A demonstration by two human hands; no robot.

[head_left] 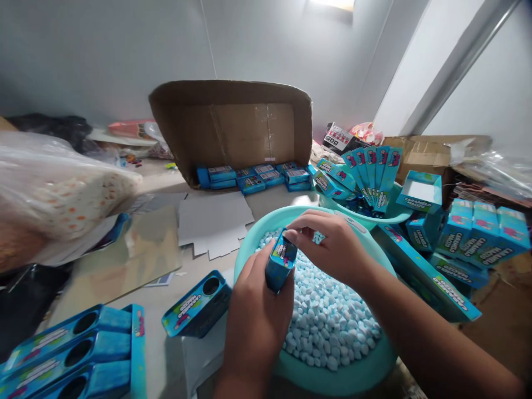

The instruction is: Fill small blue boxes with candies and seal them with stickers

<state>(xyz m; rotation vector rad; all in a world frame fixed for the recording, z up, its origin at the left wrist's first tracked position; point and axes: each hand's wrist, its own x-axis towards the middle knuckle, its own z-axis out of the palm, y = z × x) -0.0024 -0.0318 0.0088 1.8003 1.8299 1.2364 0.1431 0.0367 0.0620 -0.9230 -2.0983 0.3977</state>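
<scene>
My left hand [260, 310] is wrapped round a small blue candy box [281, 263], held tilted over the near left part of a turquoise basin [390, 277]. At the far end of that box, the thumb and fingers of my right hand [322, 241] pinch its top edge. Pale blue and white candies [328, 310] fill the basin below both hands. Left of my left hand lies another blue box [195, 305] with a round hole in its face. A blue display tray [139, 349] at the lower left carries similar boxes with round holes.
An open cardboard carton [249, 130] at the back holds several blue boxes. White card sheets [214, 221] lie before it. A second turquoise basin [397, 213] with printed boxes stands behind right. More boxes [484, 230] are stacked at the right; a plastic bag [54, 194] lies left.
</scene>
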